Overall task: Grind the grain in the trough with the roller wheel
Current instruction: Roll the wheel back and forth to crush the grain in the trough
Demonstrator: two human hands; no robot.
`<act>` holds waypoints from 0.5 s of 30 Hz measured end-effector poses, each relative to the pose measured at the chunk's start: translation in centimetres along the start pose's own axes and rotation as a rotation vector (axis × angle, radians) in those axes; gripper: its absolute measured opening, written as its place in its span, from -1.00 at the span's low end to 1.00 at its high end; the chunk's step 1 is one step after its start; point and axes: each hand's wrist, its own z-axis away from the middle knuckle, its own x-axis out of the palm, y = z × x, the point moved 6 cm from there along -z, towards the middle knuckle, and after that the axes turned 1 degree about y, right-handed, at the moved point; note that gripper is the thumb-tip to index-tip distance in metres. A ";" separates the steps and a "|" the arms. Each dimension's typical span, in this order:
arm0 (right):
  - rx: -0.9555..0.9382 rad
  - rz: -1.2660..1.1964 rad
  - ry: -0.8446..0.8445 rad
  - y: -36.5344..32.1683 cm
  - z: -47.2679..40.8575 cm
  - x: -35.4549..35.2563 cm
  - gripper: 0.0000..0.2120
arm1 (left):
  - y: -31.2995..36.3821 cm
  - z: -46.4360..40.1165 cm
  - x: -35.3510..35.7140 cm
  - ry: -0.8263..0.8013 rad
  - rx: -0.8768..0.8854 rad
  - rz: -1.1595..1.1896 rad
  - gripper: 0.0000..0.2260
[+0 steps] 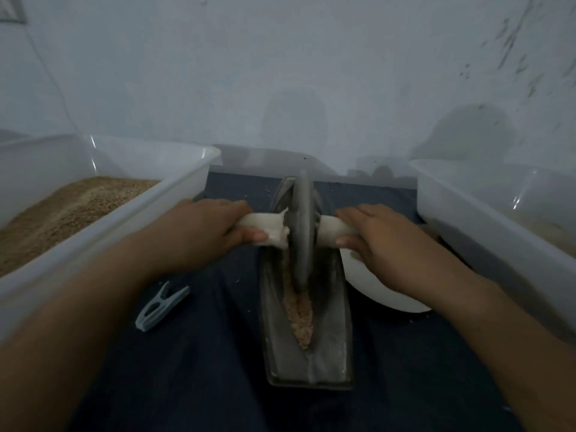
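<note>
Grain (298, 313) sits in a thin line down the trough (307, 353), most of it on the near side of both grips, running toward the person. The wheel (301, 232) stands upright in the groove, midway between the left hand (199, 232) and right hand (383, 241), each wrapped tight around its end of the axle (265, 227). So I'd guess the roll goes straight back along the trough's long axis, hands level, neither one closer.

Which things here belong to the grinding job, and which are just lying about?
In use: roller wheel, trough, grain, left hand, right hand.
Lying about: clothes peg, left tub, right tub, white bowl.
</note>
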 end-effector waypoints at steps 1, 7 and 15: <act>0.011 0.011 0.024 0.2 -0.7 0.4 -0.71 | -0.2 -0.4 0.3 0.080 -0.014 -0.072 -0.51; -0.016 0.076 0.081 0.4 -0.5 0.6 -0.62 | -0.1 -0.7 0.5 0.193 0.029 -0.168 -0.54; -0.112 -0.087 -0.135 -1.6 2.8 -2.9 -0.74 | 0.5 2.4 -1.5 -0.244 0.122 0.292 -0.54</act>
